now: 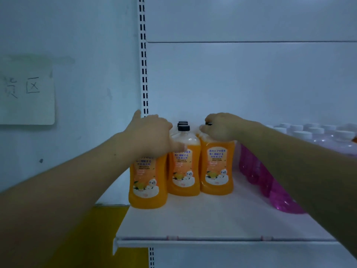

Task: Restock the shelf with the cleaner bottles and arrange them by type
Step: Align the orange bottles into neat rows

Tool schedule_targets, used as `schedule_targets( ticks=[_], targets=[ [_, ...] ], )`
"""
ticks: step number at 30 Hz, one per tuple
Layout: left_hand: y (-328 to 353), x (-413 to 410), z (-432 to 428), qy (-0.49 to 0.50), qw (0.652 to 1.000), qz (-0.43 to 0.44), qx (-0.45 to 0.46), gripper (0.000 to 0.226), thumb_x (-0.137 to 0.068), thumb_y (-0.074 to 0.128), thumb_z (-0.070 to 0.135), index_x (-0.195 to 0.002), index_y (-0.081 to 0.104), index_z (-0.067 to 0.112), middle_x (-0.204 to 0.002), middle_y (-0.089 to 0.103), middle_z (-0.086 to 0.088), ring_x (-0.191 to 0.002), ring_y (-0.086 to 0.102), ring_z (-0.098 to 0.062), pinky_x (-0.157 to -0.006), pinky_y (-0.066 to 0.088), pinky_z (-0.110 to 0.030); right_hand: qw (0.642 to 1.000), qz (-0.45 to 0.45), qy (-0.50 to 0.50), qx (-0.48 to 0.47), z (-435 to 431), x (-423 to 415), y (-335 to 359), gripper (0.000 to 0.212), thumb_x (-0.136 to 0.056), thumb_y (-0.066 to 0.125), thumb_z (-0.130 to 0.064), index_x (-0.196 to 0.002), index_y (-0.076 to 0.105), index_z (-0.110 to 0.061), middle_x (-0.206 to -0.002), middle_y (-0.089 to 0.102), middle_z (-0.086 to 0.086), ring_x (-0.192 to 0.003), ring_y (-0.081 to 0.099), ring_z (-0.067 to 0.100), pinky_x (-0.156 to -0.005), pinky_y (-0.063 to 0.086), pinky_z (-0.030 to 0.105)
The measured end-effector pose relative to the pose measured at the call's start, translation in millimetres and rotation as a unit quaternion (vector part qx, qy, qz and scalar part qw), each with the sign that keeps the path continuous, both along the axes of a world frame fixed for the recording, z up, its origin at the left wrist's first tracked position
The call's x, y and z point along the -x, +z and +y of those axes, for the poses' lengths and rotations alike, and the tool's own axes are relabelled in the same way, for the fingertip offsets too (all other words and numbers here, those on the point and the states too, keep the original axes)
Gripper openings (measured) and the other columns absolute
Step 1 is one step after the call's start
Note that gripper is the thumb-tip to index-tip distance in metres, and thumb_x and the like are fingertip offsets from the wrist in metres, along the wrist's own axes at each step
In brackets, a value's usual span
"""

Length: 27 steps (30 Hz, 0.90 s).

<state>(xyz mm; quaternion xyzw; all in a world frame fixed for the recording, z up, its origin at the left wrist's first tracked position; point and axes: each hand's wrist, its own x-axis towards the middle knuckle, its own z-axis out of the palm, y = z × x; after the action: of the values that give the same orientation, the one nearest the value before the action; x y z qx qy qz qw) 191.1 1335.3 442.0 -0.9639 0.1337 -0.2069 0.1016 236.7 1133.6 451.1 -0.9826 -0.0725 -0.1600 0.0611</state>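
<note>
Orange cleaner bottles with black caps stand in three rows at the left end of the white shelf [202, 219]. My left hand [152, 132] grips the top of the front left orange bottle [147, 182], hiding its cap. My right hand [222, 126] curls around the cap and neck of the right orange bottle [217, 171]. Between them the middle orange bottle [183, 167] stands untouched, with more black caps behind it. Pink bottles [270, 182] with white caps fill the shelf to the right, partly hidden by my right forearm.
A slotted shelf upright [144, 74] runs up the back wall just left of the bottles. A paper sign [27, 93] with handwriting hangs on the wall at the left. Something yellow [92, 235] lies below the shelf's left edge.
</note>
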Motion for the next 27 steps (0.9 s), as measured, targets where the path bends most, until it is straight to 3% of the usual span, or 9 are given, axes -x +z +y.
schedule_targets(
  ticks=[5, 10, 13, 15, 18, 21, 27],
  targets=[
    [-1, -1, -13, 0.077, 0.995, 0.009, -0.068, 0.084, -0.074, 0.027, 0.088, -0.130, 0.052, 0.030, -0.129, 0.059, 0.003, -0.123, 0.050, -0.022, -0.111, 0.016, -0.057, 0.998, -0.009, 0.041, -0.035, -3, -12, -10, 0.057, -0.096, 0.044, -0.048, -0.138, 0.041, -0.011, -0.138, 0.049, 0.010, -0.120, 0.048, 0.027, -0.090, 0.040, 0.034],
    [-6, -3, -14, 0.062, 0.998, -0.010, -0.019, 0.073, -0.077, 0.042, 0.080, -0.135, 0.049, 0.037, -0.132, 0.057, 0.005, -0.120, 0.051, -0.020, -0.090, 0.044, -0.039, 0.995, -0.059, 0.042, -0.072, -5, -13, -20, 0.052, -0.094, 0.045, -0.046, -0.132, 0.045, -0.010, -0.125, 0.055, 0.011, -0.102, 0.051, 0.025, -0.076, 0.040, 0.032],
    [-10, -2, -9, 0.021, 0.998, -0.046, 0.044, 0.071, -0.079, 0.052, 0.072, -0.138, 0.046, 0.033, -0.140, 0.050, 0.005, -0.126, 0.046, -0.019, -0.096, 0.043, -0.039, 0.985, -0.103, 0.035, -0.133, -4, -7, -29, 0.058, -0.093, 0.046, -0.051, -0.135, 0.038, -0.012, -0.115, 0.058, 0.011, -0.100, 0.054, 0.028, -0.073, 0.039, 0.033],
    [-15, -1, -2, -0.022, 0.988, -0.094, 0.118, 0.078, -0.079, 0.058, 0.067, -0.144, 0.038, 0.029, -0.152, 0.034, 0.005, -0.138, 0.031, -0.018, -0.109, 0.033, -0.041, 0.973, -0.130, 0.034, -0.189, -4, -3, -35, 0.062, -0.092, 0.046, -0.056, -0.136, 0.036, -0.013, -0.110, 0.059, 0.009, -0.099, 0.056, 0.029, -0.073, 0.039, 0.034],
    [-34, 5, 11, -0.049, 0.947, -0.133, 0.289, 0.097, -0.073, 0.069, 0.061, -0.151, 0.021, 0.029, -0.159, 0.017, 0.004, -0.144, 0.018, -0.018, -0.113, 0.023, -0.039, 0.953, -0.148, 0.032, -0.262, -3, 3, -43, 0.067, -0.091, 0.047, -0.059, -0.139, 0.034, -0.015, -0.121, 0.057, 0.007, -0.107, 0.056, 0.028, -0.078, 0.041, 0.034],
    [-56, 11, 23, -0.023, 0.886, -0.077, 0.456, 0.110, -0.068, 0.078, 0.053, -0.152, 0.010, 0.032, -0.159, 0.015, 0.002, -0.142, 0.027, -0.024, -0.109, 0.034, -0.046, 0.952, -0.143, 0.029, -0.268, -1, 8, -51, 0.073, -0.087, 0.052, -0.059, -0.143, 0.030, -0.019, -0.137, 0.050, 0.007, -0.118, 0.052, 0.030, -0.089, 0.042, 0.038],
    [-96, 11, 36, -0.034, 0.796, -0.008, 0.604, 0.103, -0.072, 0.080, 0.035, -0.148, 0.010, 0.036, -0.143, 0.044, 0.000, -0.115, 0.054, -0.021, -0.089, 0.049, -0.039, 0.934, -0.187, 0.018, -0.303, 6, 17, -59, 0.077, -0.082, 0.061, -0.055, -0.144, 0.029, -0.022, -0.141, 0.045, 0.005, -0.122, 0.049, 0.027, -0.097, 0.044, 0.042]
  ],
)
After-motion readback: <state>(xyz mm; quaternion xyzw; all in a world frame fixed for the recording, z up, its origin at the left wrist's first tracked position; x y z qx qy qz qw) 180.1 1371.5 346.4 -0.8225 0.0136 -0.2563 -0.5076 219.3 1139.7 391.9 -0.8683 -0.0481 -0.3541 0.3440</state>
